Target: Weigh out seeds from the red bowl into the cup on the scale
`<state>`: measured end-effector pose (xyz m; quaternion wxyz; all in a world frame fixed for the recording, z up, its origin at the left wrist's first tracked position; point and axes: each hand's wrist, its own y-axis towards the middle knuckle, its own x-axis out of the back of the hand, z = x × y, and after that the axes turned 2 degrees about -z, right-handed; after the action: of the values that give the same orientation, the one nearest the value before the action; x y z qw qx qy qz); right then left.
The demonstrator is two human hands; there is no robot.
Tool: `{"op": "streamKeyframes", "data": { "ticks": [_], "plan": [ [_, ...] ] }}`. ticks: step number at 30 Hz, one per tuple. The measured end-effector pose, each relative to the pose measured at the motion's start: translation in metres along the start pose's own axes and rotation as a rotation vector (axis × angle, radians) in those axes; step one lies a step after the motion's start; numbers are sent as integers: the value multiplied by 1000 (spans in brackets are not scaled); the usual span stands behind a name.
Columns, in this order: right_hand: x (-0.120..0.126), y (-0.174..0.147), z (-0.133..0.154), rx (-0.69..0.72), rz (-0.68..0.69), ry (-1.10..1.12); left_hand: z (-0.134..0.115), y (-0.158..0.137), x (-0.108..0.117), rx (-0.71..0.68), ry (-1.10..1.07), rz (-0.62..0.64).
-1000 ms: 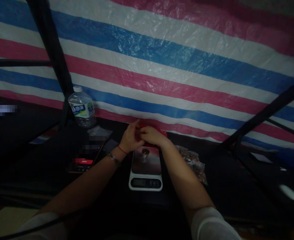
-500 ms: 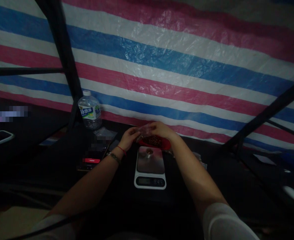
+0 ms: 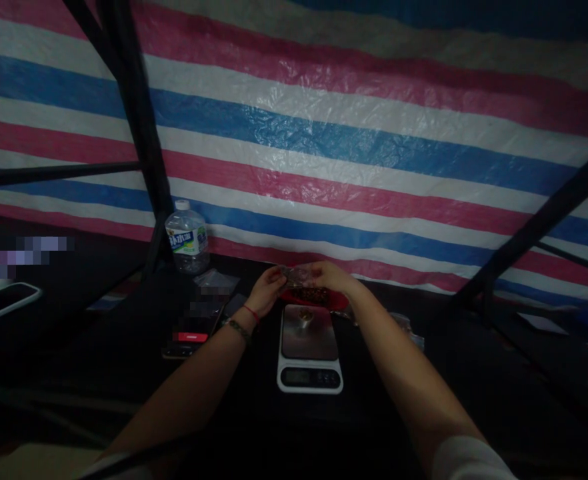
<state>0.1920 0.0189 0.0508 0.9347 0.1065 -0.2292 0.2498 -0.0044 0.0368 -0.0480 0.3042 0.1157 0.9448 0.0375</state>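
Both of my hands grip a small clear plastic bag (image 3: 298, 275), one at each side. My left hand (image 3: 269, 288) pinches its left edge, and a red string and a beaded bracelet circle that wrist. On the right edge my right hand (image 3: 328, 275) has its fingers closed. Just beneath the bag lies a red tray (image 3: 338, 303) with small dark pieces in it, partly hidden by the hands. Nearer to me is a white kitchen scale (image 3: 310, 381) with a metal plate. A small round metallic cup (image 3: 305, 316) stands on that plate; its contents are too dim to name.
A large clear bottle (image 3: 188, 243) stands at the back left by a black frame post. Near it lie clear bags (image 3: 215, 281) and a phone (image 3: 187, 348). More small bags (image 3: 407, 327) lie right of my right forearm. Striped sheeting (image 3: 324, 167) hangs behind the table.
The view has tilted up slightly, so everything sits lower and further right. Between my hands the bag looks more spread and flatter. Both hands keep hold of it.
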Motion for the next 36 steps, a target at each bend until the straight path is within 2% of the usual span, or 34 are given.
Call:
{"op": "streamKeyframes", "data": {
  "ticks": [3, 6, 8, 11, 13, 14, 17, 19, 23, 27, 32, 36],
  "plan": [
    [-1, 0, 2, 6, -29, -121, 0, -2, 1, -127, 205, -31],
    [-7, 7, 13, 53, -31, -384, -10, -6, 0, -462, 653, -42],
    [-14, 15, 19, 81, 8, -506, -16, -9, -1, -638, 947, 41],
    [-23, 24, 23, 110, 92, -515, -19, -11, -3, -680, 1150, 149],
    [-26, 23, 20, 158, 85, -453, -17, -10, -3, -646, 1139, 106],
    [-26, 19, 18, 182, 24, -413, -16, -9, -2, -625, 1111, 59],
    [-21, -2, 5, 191, -302, -263, -11, -8, 0, -516, 1024, -35],
    [-20, -22, -7, 152, -420, -146, -9, -7, 0, -430, 979, -40],
    [-30, -57, -37, 136, -465, -61, -4, -5, 1, -347, 870, -71],
    [-43, -72, -54, 202, -417, -172, 1, -3, 3, -338, 786, -56],
    [-52, -74, -56, 219, -259, -353, 4, -1, 6, -358, 682, -9],
    [-58, -72, -53, 199, -249, -439, 10, 2, 8, -342, 647, 7]
  ]
}}
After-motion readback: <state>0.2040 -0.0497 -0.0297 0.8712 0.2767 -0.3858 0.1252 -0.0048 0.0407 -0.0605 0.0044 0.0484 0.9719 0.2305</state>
